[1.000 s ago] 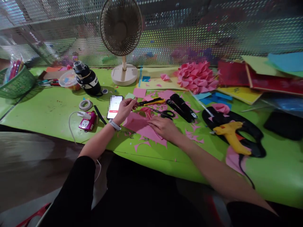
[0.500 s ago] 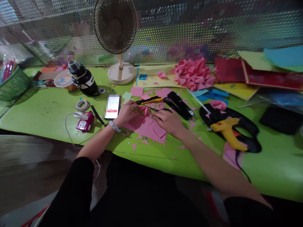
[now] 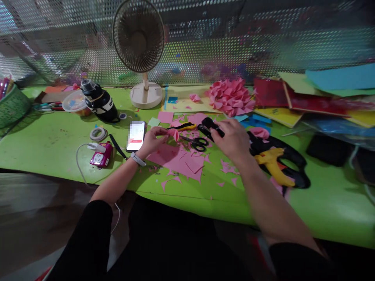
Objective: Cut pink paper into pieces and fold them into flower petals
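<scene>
Head view, green table (image 3: 52, 144). Phone (image 3: 136, 135) lies face-up just left of the left hand (image 3: 150, 141), apparently placed where it can be read; left hand pinches a folded pink paper piece (image 3: 173, 134) between thumb and fingertips, raised slightly above the cut pink sheet (image 3: 181, 160), probably so the fold holds its shape; scissors (image 3: 199, 143) and yellow knife (image 3: 184, 127) lie between the hands, within reach; right hand (image 3: 232, 138) curls, fingers closed, over the black stapler (image 3: 213, 125); glue gun (image 3: 274, 167) rests further right.

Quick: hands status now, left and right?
Left hand: closed, pinching a folded pink paper piece.
Right hand: over the black stapler; grip cannot be told.
</scene>
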